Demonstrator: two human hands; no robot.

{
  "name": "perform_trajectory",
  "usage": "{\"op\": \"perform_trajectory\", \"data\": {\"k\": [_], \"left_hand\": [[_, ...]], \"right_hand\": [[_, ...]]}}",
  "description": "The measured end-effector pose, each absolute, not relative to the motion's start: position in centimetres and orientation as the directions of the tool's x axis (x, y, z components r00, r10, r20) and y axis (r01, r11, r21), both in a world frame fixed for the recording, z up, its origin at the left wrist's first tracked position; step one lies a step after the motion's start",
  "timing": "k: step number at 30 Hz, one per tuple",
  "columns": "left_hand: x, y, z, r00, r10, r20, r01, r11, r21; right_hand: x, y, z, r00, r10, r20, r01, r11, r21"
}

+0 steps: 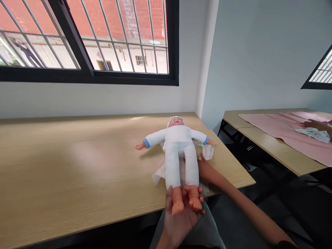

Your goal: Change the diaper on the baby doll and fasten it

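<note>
A baby doll (177,138) with a white cloth body, blue cuffs and a patterned cap lies face up near the table's right end, its arms spread and legs toward me. Palm up, my left hand (180,218) is closed around both ankles, thumb on one side and fingertips on the other. My right hand (204,169) reaches in from the right, under the doll's leg; most of its fingers are hidden there. Beneath the doll is a thin, white, crumpled sheet (159,173), partly see-through; frilly white material (208,151) shows beside the doll's hand.
The wooden table (77,166) stretches left below a barred window (124,38). Its front edge is close to my lap. Across a gap on the right, another table (269,145) bears a pink cloth (280,128); another person's hand (317,124) touches white patterned fabric (315,134) there.
</note>
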State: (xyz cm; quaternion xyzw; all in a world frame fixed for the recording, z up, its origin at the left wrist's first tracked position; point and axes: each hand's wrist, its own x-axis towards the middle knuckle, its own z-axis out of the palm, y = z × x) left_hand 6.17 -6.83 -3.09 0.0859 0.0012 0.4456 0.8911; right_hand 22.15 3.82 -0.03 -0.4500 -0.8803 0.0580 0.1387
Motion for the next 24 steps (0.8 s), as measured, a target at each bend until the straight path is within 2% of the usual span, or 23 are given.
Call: {"op": "perform_trajectory", "data": {"k": [3, 8, 13, 15, 20, 24], "left_hand": [[5.9, -7.1, -2.7, 0.579, 0.815, 0.028, -0.802, 0.563, 0.2], [5.1, -7.2, -2.3, 0.56, 0.829, 0.002, -0.805, 0.543, 0.238], [4.5, -7.2, -2.4, 0.554, 0.832, -0.035, -0.808, 0.548, 0.217], [4.5, -7.0, -1.5, 0.546, 0.837, -0.034, -0.816, 0.541, 0.206], [5.0, -6.3, 2.2, 0.542, 0.84, 0.024, -0.824, 0.525, 0.214], [5.4, -5.9, 3.0, 0.541, 0.841, 0.03, -0.823, 0.521, 0.225]], "right_hand": [[25.5, 3.0, -1.2, -0.502, 0.842, 0.198, 0.825, 0.535, -0.185], [28.0, 2.5, -2.6, -0.366, 0.878, 0.307, 0.855, 0.448, -0.262], [28.6, 3.6, -3.0, -0.14, 0.93, 0.34, 0.945, 0.228, -0.234], [28.7, 4.4, -2.9, -0.148, 0.945, 0.292, 0.956, 0.212, -0.202], [27.4, 7.3, -2.2, -0.31, 0.923, 0.228, 0.921, 0.351, -0.171], [24.7, 10.2, -1.5, -0.384, 0.9, 0.205, 0.905, 0.411, -0.107]]}}
